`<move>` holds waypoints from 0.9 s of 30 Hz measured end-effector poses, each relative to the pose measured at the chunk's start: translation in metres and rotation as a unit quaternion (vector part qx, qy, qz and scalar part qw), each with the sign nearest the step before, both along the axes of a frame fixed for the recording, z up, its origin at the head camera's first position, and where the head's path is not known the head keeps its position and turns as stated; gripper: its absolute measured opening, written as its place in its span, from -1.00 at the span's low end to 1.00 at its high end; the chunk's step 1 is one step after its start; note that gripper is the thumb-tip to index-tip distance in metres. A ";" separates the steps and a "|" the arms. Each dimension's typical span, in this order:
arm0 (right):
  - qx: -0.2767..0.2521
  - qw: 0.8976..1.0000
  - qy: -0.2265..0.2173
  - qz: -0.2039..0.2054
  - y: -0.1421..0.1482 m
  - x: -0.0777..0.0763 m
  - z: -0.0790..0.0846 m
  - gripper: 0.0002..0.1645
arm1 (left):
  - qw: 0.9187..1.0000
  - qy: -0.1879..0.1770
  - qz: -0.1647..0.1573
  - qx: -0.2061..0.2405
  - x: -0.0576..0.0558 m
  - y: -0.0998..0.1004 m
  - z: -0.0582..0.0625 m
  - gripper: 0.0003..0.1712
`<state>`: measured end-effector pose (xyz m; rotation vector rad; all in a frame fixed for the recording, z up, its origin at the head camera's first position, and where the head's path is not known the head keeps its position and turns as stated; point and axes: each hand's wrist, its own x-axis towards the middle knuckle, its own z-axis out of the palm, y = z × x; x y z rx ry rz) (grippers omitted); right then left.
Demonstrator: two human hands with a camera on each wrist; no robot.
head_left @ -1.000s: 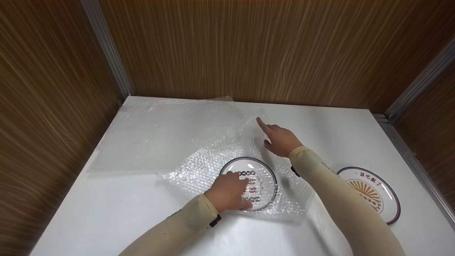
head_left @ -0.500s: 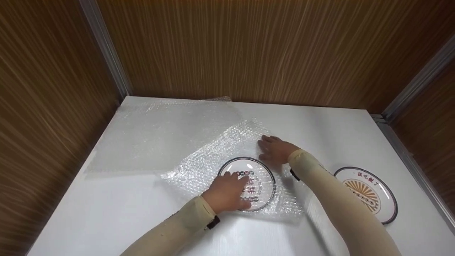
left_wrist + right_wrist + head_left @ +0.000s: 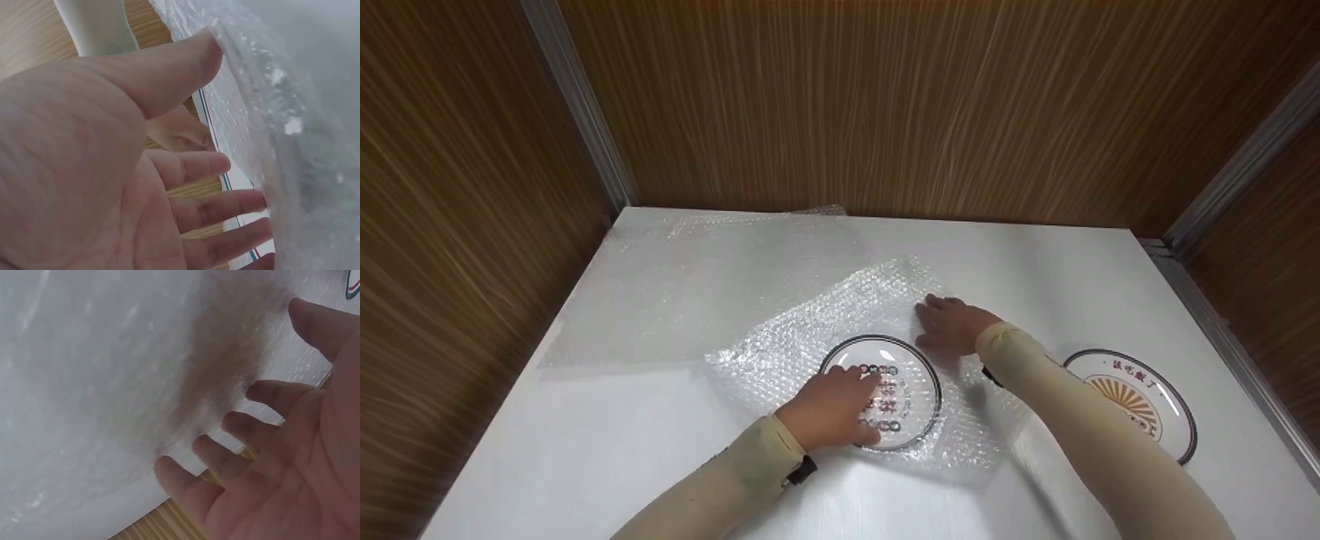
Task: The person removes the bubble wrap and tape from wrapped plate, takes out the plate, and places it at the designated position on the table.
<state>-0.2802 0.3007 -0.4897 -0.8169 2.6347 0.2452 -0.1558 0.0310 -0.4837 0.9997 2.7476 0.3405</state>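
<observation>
A round white plate with a dark rim and printed characters lies on a sheet of bubble wrap in the head view. Glints of the wrap run across the plate's face. My left hand rests on the plate's left side, fingers spread. In the left wrist view its fingertips touch the wrapped surface. Just beyond the plate's upper right rim, my right hand presses on the wrap with loosely extended fingers. Its fingertips meet the film in the right wrist view.
A second plate with an orange sunburst lies at the right, partly hidden by my right forearm. More bubble wrap is spread flat at the back left of the white table. Wood-grain panels enclose the back and sides.
My right hand came down from the wrap's far corner toward the plate and lowered onto the film. The wrap's far corner now shows past it. My left hand stayed on the plate.
</observation>
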 end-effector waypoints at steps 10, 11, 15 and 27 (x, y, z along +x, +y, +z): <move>-0.039 0.996 0.052 -0.056 0.002 0.033 0.003 -0.26 | 0.998 -0.044 -0.045 -0.002 -0.006 -0.010 0.007 0.01; -0.039 0.996 0.055 -0.058 0.001 0.037 0.005 -0.28 | 0.998 -0.049 -0.051 -0.001 -0.006 -0.011 0.008 0.01; -0.020 0.996 0.060 -0.067 -0.002 0.052 0.011 -0.31 | 0.995 -0.073 -0.062 0.010 -0.009 -0.016 0.010 0.03; 0.071 0.995 0.069 -0.035 -0.009 0.077 0.021 -0.40 | 0.996 -0.073 -0.034 -0.031 -0.006 -0.023 0.016 0.04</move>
